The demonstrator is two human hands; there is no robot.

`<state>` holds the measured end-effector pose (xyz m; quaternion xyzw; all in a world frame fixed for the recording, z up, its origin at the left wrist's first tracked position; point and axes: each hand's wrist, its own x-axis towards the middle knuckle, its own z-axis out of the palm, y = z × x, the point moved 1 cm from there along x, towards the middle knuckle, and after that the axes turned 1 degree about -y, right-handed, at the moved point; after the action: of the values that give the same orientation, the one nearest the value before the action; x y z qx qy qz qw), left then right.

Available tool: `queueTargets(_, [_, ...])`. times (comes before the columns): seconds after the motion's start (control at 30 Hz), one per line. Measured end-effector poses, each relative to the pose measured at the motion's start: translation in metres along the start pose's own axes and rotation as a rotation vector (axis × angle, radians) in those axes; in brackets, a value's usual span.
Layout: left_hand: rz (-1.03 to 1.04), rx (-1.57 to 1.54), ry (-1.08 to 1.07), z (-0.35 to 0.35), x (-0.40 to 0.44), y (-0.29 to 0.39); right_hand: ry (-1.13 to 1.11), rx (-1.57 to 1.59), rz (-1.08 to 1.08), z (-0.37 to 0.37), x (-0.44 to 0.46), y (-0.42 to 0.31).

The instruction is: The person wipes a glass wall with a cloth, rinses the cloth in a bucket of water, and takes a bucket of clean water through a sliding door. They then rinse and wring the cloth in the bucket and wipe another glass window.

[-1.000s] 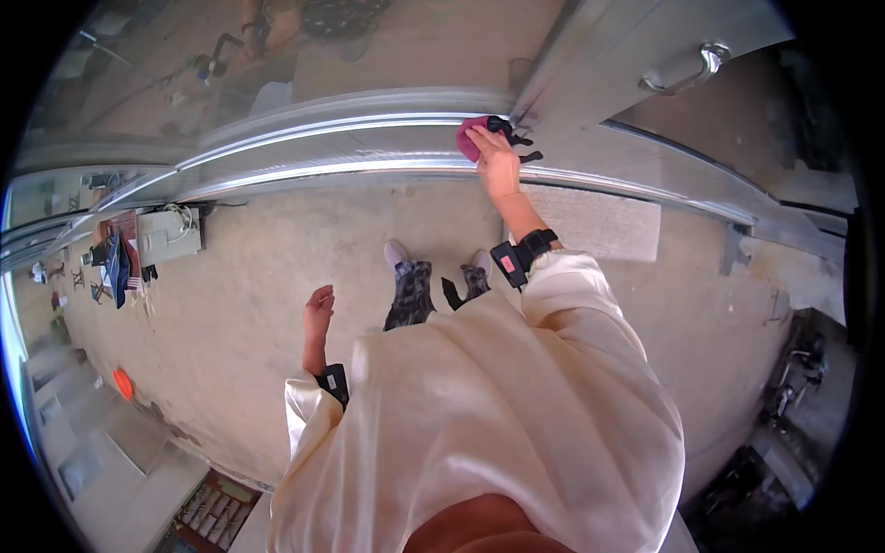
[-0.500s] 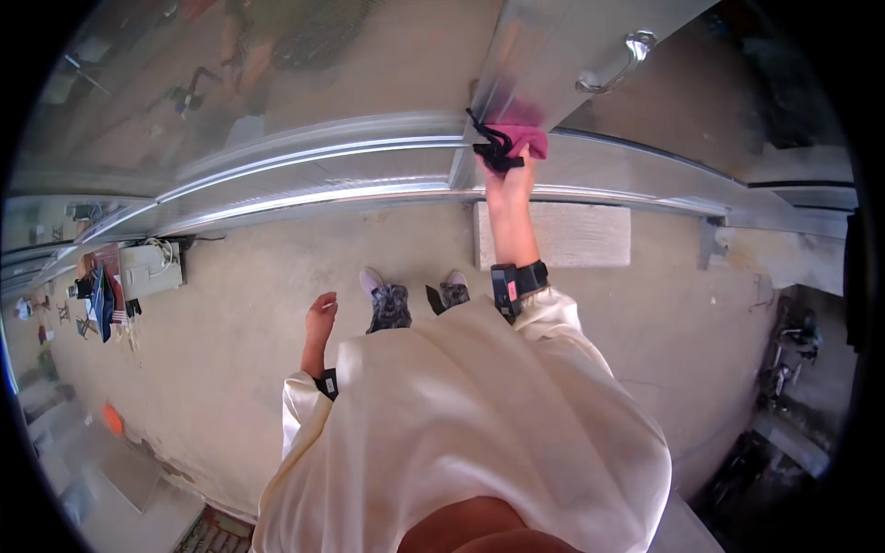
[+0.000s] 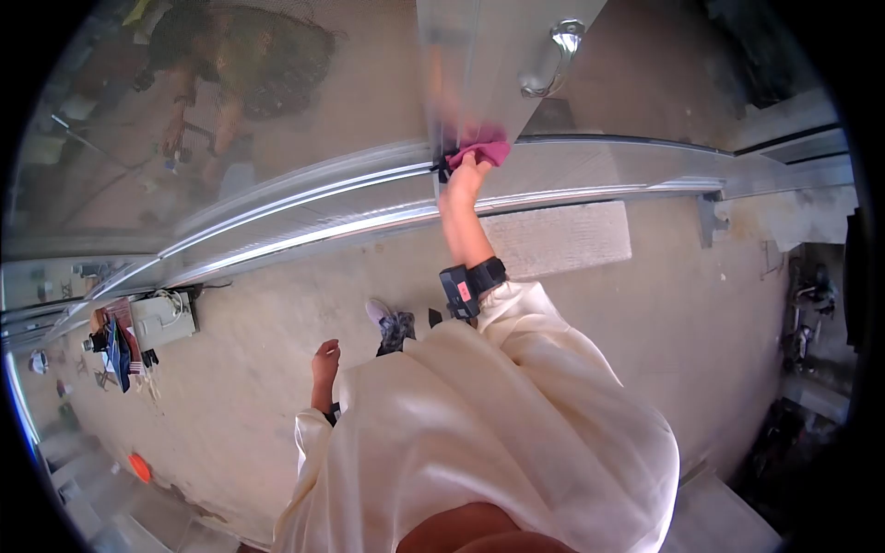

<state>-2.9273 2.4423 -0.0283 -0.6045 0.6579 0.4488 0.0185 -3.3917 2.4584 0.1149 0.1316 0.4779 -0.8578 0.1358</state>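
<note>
My right hand (image 3: 464, 175) is closed on a bunched pink cloth (image 3: 489, 153) with dark strips hanging on its left side. The cloth presses against the silvery metal frame (image 3: 461, 88) of a glazed door, low down and below the curved chrome handle (image 3: 556, 57). At my left side, my left hand (image 3: 325, 361) hangs over the floor, holding nothing, its fingers loosely bent and slightly apart.
A pale stone step (image 3: 562, 238) lies at the door's foot. Metal rails (image 3: 304, 198) run across the front. To the left stands a white box-like appliance (image 3: 166, 316) beside hanging clothes (image 3: 118, 350). An orange disc-shaped thing (image 3: 140, 467) lies on the concrete floor (image 3: 249, 405).
My right hand and the pink cloth have shifted left along the door frame, bunching the cloth smaller. The view has turned a little. My left hand stays low at my side.
</note>
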Motion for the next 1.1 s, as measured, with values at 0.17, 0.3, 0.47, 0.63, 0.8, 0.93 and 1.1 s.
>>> queueTargets(0.17, [0.086, 0.087, 0.023, 0.004, 0.012, -0.005, -0.196, -0.418, -0.883, 0.065, -0.084, -0.105])
queueTargets(0.3, [0.145, 0.031, 0.048, 0.004, 0.033, 0.01, -0.116, -0.484, -1.371, 0.121, -0.085, -0.173])
queueTargets(0.47, [0.349, 0.063, 0.165, 0.009, 0.052, 0.003, -0.216, -0.629, -1.972, 0.2, -0.124, -0.332])
queueTargets(0.63, [0.29, 0.047, 0.156, 0.0, 0.055, 0.023, -0.142, -0.609, -2.292, 0.292, -0.181, -0.493])
queueTargets(0.8, [0.374, -0.032, 0.179, 0.004, 0.057, 0.04, -0.086, -0.602, -2.353, 0.321, -0.193, -0.527])
queueTargets(0.93, [0.429, -0.042, 0.122, 0.02, 0.073, 0.038, -0.13, -0.7, -2.235, 0.242, -0.149, -0.404])
queueTargets(1.1, [0.43, 0.053, 0.117, 0.013, 0.076, 0.024, -0.275, -0.903, -2.122, 0.146, -0.076, -0.274])
